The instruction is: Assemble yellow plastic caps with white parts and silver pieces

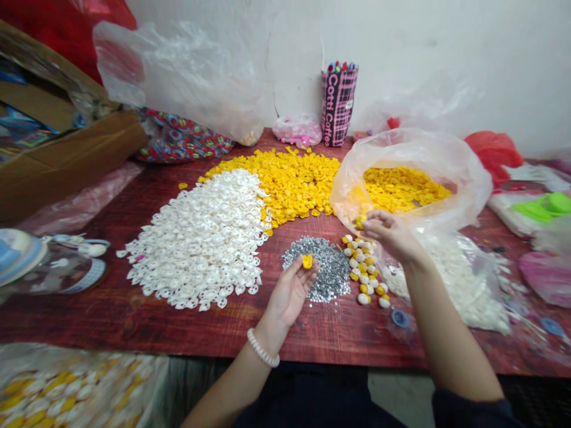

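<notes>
My left hand (292,291), palm up and wearing a pale coiled band on the wrist, pinches a small yellow plastic cup-like piece (307,261). Under its fingers lies a heap of small silvery discs (323,270). My right hand (395,236) is raised by the front of the clear plastic bag (348,184); at its fingertips is another small yellow piece (359,222), slightly blurred. Just below sit several joined white-and-yellow egg-like pieces (364,299). Loose yellow pieces (294,181) lie behind my left hand, with a heap of white pieces with small holes (196,244) on the left.
Along the wall stand a patterned paper bag (339,107) and bags of coloured parts (182,137). A cardboard box (66,148) and clear jar (57,267) are left. White parts in plastic (468,285) lie right. Below the table's front edge is a bag of white-and-yellow pieces (75,389).
</notes>
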Demonstrator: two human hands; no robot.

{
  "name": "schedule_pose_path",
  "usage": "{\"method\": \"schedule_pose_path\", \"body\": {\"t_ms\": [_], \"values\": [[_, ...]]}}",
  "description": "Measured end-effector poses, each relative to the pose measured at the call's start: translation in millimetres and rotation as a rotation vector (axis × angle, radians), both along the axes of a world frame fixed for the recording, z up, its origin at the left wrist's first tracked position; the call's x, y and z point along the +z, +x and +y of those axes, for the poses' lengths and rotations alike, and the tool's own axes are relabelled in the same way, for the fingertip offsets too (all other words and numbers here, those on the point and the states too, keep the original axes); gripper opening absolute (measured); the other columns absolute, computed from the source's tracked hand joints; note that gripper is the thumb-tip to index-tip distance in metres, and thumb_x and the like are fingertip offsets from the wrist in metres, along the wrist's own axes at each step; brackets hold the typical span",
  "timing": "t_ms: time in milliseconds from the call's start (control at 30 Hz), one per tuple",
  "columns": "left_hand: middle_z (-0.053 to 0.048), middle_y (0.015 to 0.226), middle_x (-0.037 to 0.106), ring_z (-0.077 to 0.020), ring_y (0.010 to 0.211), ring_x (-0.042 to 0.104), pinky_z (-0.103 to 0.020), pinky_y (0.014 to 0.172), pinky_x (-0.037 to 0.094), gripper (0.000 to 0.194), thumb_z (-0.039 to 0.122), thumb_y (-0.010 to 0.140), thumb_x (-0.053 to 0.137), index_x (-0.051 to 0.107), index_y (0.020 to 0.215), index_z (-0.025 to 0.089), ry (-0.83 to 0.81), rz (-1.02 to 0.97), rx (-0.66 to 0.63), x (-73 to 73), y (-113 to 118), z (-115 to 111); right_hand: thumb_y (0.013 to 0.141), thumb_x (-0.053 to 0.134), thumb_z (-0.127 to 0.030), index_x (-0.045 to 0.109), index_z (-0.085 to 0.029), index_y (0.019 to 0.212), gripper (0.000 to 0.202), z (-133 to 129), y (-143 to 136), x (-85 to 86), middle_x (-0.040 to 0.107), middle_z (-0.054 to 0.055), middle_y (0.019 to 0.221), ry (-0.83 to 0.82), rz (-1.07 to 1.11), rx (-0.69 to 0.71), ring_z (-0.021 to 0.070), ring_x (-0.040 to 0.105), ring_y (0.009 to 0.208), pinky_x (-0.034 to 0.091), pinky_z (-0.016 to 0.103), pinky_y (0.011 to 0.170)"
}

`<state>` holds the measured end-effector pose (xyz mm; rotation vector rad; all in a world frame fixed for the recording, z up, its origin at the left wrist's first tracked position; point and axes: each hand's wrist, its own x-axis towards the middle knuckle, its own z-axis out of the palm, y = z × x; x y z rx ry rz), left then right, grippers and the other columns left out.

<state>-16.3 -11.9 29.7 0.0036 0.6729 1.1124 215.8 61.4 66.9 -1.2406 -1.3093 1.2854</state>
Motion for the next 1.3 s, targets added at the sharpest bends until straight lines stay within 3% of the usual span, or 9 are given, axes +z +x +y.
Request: {"method": "schedule_pose_path", "body": {"t_ms": [100, 200, 333, 433, 567, 733, 833, 1033, 1300], "values": [[-0.006, 0.081, 0.069, -0.0124, 0.077, 0.066, -0.020, 0.070, 0.053, 0.011, 0.017, 0.083, 0.055, 0.064, 0.081, 0.011, 0.002, 0.007, 0.104, 4.4, 4.0, 6.0, 0.071, 0.069, -0.032, 0.054, -0.023, 0.099, 0.033, -45.5, -59.2, -7.6, 0.066, -0.002, 0.076, -0.091, 0.132, 0.237, 0.0102, 0.062, 0.062, 0.052, 0.024, 0.060], [-0.005, 0.082, 0.069, -0.0123, 0.076, 0.066, -0.020, 0.067, 0.053, 0.013, 0.023, 0.083, 0.056, 0.064, 0.079, 0.014, -0.017, 0.018, 0.097, 7.7, 4.9, 10.2, 0.080, 0.059, -0.031, 0.060, -0.021, 0.094, 0.017, -78.5, -102.1, -26.3, 0.065, 0.001, 0.081, -0.082, 0.126, 0.311, 0.0104, 0.061, 0.060, 0.053, 0.025, 0.057], [-0.005, 0.080, 0.069, -0.0111, 0.078, 0.065, -0.020, 0.074, 0.051, 0.016, 0.023, 0.084, 0.054, 0.064, 0.076, 0.014, -0.023, -0.018, 0.151, 11.0, 2.9, 13.7, 0.083, 0.052, -0.021, 0.065, -0.022, 0.090, 0.015, -100.1, -124.0, -46.9, 0.066, 0.003, 0.086, 0.136, -0.126, 0.102, 0.0156, 0.064, 0.073, 0.055, 0.030, 0.066], [-0.005, 0.078, 0.069, -0.0104, 0.076, 0.065, -0.020, 0.076, 0.051, 0.017, 0.021, 0.084, 0.052, 0.064, 0.076, 0.012, -0.004, -0.051, 0.167, 14.6, 2.2, 16.5, 0.083, 0.046, -0.012, 0.063, -0.025, 0.103, 0.029, -110.7, -126.0, -48.9, 0.066, 0.005, 0.099, 0.350, -0.291, 0.012, 0.0192, 0.062, 0.095, 0.052, 0.036, 0.084], [-0.005, 0.078, 0.069, -0.0103, 0.077, 0.065, -0.020, 0.078, 0.050, 0.016, 0.022, 0.084, 0.054, 0.064, 0.076, 0.013, 0.051, -0.076, 0.184, 18.2, 3.0, 19.7, 0.084, 0.045, -0.010, 0.051, -0.023, 0.125, 0.044, -116.9, -121.9, -41.8, 0.059, 0.010, 0.120, 0.534, -0.439, 0.094, 0.0205, 0.056, 0.111, 0.048, 0.039, 0.094], [-0.005, 0.084, 0.070, -0.0118, 0.084, 0.065, -0.021, 0.082, 0.049, 0.012, 0.020, 0.082, 0.056, 0.065, 0.078, 0.013, 0.057, -0.057, 0.168, 17.3, 4.4, 19.4, 0.087, 0.047, -0.011, 0.053, -0.026, 0.123, 0.039, -109.8, -113.2, -41.4, 0.066, 0.007, 0.110, 0.685, -0.472, 0.178, 0.0181, 0.063, 0.100, 0.054, 0.035, 0.084], [-0.004, 0.087, 0.070, -0.0119, 0.088, 0.065, -0.021, 0.083, 0.049, 0.010, 0.019, 0.081, 0.057, 0.066, 0.082, 0.014, 0.069, -0.037, 0.165, 14.6, 4.5, 16.8, 0.087, 0.048, -0.011, 0.057, -0.028, 0.119, 0.037, -106.3, -107.3, -41.2, 0.068, 0.004, 0.105, 0.663, -0.424, 0.163, 0.0175, 0.065, 0.094, 0.056, 0.034, 0.081], [-0.003, 0.088, 0.070, -0.0125, 0.083, 0.065, -0.025, 0.083, 0.048, 0.013, 0.019, 0.073, 0.067, 0.068, 0.085, 0.015, 0.193, 0.131, 0.163, 4.0, 7.6, 7.1, 0.084, 0.055, -0.016, 0.060, -0.032, 0.115, 0.035, -92.0, -89.3, -19.5, 0.068, 0.001, 0.107, 0.540, -0.422, -0.145, 0.0192, 0.063, 0.097, 0.051, 0.040, 0.087], [-0.002, 0.087, 0.071, -0.0103, 0.079, 0.063, -0.021, 0.078, 0.047, 0.015, 0.018, 0.069, 0.071, 0.070, 0.083, 0.015, 0.224, 0.228, 0.128, 2.3, 18.6, -3.5, 0.085, 0.054, -0.013, 0.058, -0.032, 0.118, 0.039, -73.6, -88.4, -11.6, 0.069, 0.002, 0.106, 0.673, -0.527, -0.036, 0.0183, 0.063, 0.091, 0.051, 0.036, 0.080]]}}
